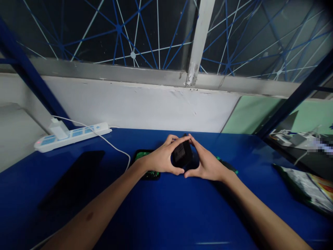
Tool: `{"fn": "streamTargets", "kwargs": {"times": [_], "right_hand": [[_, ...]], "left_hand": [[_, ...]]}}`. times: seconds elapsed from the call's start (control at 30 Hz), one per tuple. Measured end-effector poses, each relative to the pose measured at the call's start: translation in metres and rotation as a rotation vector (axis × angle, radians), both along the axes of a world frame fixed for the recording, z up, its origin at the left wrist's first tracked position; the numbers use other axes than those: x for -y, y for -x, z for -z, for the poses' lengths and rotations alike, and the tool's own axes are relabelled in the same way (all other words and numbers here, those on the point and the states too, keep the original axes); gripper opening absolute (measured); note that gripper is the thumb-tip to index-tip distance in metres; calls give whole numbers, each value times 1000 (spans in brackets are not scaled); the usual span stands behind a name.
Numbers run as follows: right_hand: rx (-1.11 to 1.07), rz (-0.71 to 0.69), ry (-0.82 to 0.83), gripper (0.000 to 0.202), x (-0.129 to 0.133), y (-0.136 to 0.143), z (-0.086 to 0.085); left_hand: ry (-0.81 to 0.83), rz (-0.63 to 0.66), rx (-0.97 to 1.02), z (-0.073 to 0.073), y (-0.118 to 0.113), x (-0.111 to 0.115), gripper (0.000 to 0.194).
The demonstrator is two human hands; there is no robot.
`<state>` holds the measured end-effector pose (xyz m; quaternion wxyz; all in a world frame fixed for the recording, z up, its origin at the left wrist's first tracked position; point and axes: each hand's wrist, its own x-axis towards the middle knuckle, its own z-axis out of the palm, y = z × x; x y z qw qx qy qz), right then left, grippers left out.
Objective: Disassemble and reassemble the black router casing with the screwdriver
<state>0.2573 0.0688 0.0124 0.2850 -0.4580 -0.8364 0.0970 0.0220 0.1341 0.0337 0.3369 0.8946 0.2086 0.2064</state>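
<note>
Hands around a small black block above the glossy blue table (166, 211).
We grip the boxy matte block (182, 153) between left hand (162, 158) and right hand (206, 161), fingers curled on its edges.

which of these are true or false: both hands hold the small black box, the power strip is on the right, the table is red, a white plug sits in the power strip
1. Both hands hold the small black box. True: the left hand and right hand wrap around it.
2. The power strip is on the right. False: it lies at the far left.
3. The table is red. False: it is blue.
4. A white plug sits in the power strip. True.
</note>
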Motion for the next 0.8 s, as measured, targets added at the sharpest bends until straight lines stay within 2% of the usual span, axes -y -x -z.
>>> {"fn": "streamTargets", "kwargs": {"times": [0.17,0.37,0.57,0.8], "right_hand": [[26,-23,70,136,0,4,1],[-53,-22,105,125,-4,0,11],[-47,110,104,124,-9,-6,18],[-7,189,96,124,-13,-10,21]], "left_hand": [[40,-23,134,8,-4,1,114],[74,-86,140,13,-8,1,116],[38,-176,139,16,-8,-3,111],[-58,-260,47,15,-7,-6,99]]}}
